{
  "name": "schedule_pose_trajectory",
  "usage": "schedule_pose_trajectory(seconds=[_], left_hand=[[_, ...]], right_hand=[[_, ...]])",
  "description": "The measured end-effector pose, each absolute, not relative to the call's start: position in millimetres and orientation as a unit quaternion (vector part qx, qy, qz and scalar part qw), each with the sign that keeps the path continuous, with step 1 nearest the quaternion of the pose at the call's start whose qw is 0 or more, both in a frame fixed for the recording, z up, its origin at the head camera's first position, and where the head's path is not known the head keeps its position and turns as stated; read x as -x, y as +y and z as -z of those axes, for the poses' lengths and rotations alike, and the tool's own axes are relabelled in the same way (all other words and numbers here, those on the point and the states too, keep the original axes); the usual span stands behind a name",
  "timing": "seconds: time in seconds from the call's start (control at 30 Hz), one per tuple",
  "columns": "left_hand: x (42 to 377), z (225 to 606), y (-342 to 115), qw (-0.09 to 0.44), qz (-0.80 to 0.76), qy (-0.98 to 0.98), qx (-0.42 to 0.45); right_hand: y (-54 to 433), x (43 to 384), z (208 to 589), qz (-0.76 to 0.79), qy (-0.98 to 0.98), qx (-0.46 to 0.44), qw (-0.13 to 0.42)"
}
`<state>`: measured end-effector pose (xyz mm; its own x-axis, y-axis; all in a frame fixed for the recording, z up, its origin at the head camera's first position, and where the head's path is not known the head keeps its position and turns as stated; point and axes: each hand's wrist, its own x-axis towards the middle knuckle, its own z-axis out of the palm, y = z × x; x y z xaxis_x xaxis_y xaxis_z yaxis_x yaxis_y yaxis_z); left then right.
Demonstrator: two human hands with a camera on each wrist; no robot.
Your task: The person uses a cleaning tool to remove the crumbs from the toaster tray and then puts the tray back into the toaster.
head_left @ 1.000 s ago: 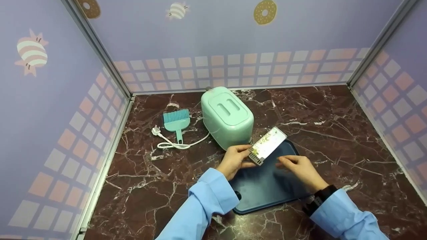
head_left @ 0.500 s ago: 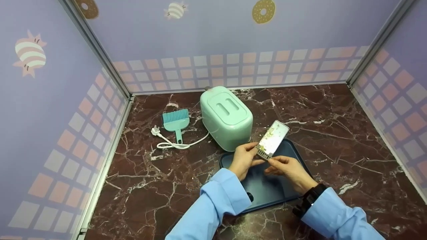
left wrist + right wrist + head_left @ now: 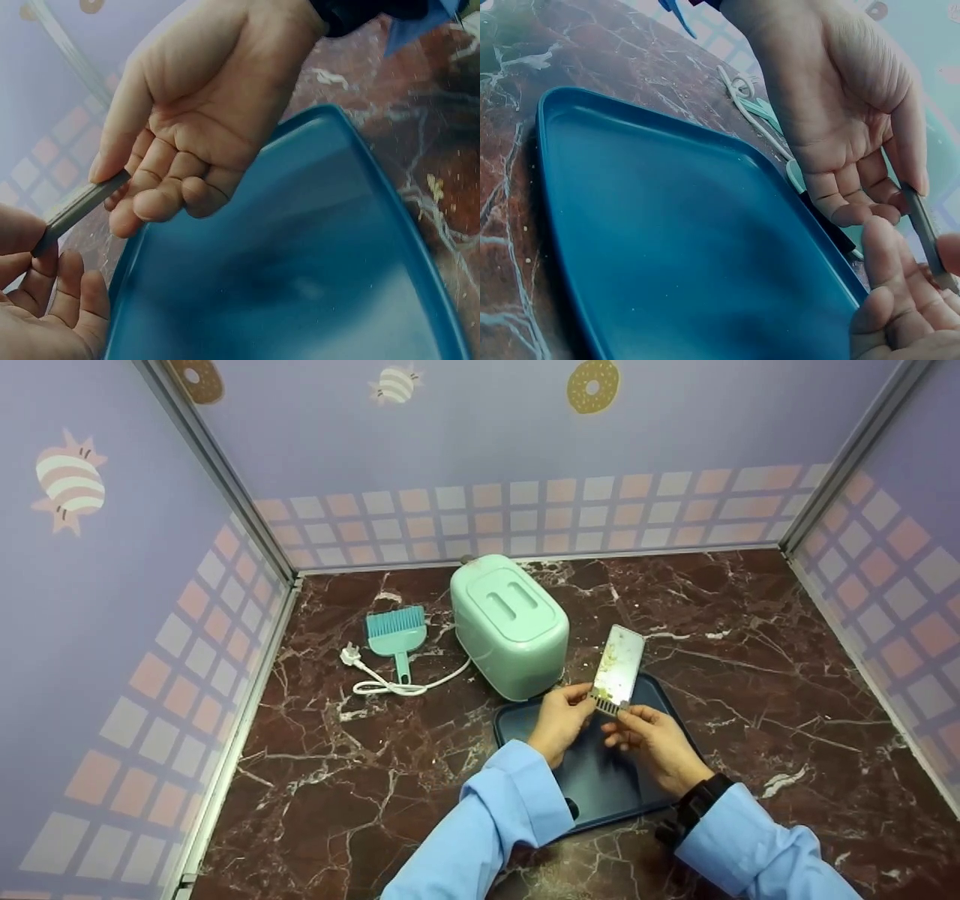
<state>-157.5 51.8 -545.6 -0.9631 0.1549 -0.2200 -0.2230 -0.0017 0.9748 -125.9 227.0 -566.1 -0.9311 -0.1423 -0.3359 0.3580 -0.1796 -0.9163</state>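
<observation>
Left hand (image 3: 559, 725) and right hand (image 3: 664, 746) pinching opposite corners of slotted end of flat silver rectangular metal plate (image 3: 619, 667), likely for steadiness; plate tilting above far part of shallow dark-blue plastic-looking tray (image 3: 675, 225), probably lying there for catching loose yellowish crumbs (image 3: 611, 658).

At the left edge, the left hand (image 3: 37, 322) pinches the lower end of a slim grey piece (image 3: 79, 214), seen nearly edge-on. The right hand (image 3: 206, 105), palm showing, pinches the upper end, other fingers curled, a dark band (image 3: 352, 15) at its wrist. A blue tray (image 3: 300, 247) with a raised rim lies on the veined reddish-brown surface (image 3: 405, 142), yellowish crumbs (image 3: 435, 187) beside it. A lilac wall (image 3: 37, 97) with pink squares stands behind.
</observation>
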Motion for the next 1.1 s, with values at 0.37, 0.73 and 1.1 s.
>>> schedule_pose_trajectory(seconds=[0.37, 0.73, 1.1], left_hand=[[158, 547, 54, 0.172, -0.697, 0.696, 0.023], [162, 551, 21, 0.209, -0.709, 0.673, 0.000], [177, 556, -76, 0.147, -0.656, 0.740, 0.016]], right_hand=[[228, 130, 560, 0.817, 0.554, -0.107, 0.116], [246, 140, 559, 0.818, 0.555, -0.108, 0.104], [263, 149, 562, 0.818, 0.558, -0.104, 0.089]])
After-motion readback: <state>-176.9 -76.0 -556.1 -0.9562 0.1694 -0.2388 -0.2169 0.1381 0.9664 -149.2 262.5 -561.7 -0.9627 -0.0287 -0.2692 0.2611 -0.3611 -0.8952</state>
